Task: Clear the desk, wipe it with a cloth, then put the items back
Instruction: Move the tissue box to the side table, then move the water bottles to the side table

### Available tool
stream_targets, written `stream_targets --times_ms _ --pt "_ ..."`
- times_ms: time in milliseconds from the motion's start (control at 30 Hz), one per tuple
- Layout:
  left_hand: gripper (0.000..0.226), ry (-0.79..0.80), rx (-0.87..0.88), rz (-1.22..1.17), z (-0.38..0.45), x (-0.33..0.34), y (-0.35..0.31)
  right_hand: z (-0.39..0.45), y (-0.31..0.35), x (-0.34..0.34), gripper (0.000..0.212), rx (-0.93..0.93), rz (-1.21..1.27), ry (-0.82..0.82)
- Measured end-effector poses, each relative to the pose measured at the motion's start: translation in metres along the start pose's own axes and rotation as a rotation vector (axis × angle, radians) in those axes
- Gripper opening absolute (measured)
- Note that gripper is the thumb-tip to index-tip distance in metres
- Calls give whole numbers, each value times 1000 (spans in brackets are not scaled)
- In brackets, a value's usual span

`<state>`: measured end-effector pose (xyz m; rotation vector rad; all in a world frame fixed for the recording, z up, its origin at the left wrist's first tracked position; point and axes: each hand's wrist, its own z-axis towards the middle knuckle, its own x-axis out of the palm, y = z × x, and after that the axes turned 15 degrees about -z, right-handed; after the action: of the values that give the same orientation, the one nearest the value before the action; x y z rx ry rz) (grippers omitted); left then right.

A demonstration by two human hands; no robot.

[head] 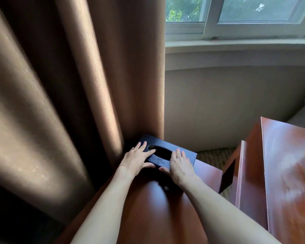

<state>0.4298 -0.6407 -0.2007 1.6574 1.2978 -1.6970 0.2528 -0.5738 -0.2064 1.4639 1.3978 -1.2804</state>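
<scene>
Both hands are on the dark tissue box (167,154) just below the middle of the frame. Left hand (136,158) has its fingers laid flat across the top at the box's left end, thumb tucked against the near side. Right hand (179,164) does the same at the right end — fingers straight on the lid, thumb down along the near edge. So it's clamped between fingers and thumbs rather than fists.

Box itself is a flat black rectangle with a matte, slightly grainy look, an oval slot in the top and a small embossed mark near the front edge. Inside the slot it's just dark, with a greenish glint at the left end; can't tell what's in there.

It sits at the far end of a glossy reddish-brown wooden desk (148,208), pushed up against a heavy brown ribbed curtain (60,85) filling the left half. Another polished wood cabinet (289,173) stands at lower right, with patterned carpet (213,155) between them. Upper right — a white-framed window (236,18) above a beige wall (236,103).
</scene>
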Motion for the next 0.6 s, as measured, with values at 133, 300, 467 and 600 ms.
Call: stream_targets --times_ms 133,300,467,600 --pt "72 28 -32 15 0 -1 -4 -2 1 -3 100 -7 13 34" --pt "65 138 -115 168 -7 -16 -30 -18 -11 -34 79 -108 -83 99" --pt "57 132 -88 237 -42 -75 -74 -63 -48 -117 64 -192 -145 24" --pt "54 44 -28 241 -89 -139 -133 -131 -85 -181 65 -208 -123 -66"
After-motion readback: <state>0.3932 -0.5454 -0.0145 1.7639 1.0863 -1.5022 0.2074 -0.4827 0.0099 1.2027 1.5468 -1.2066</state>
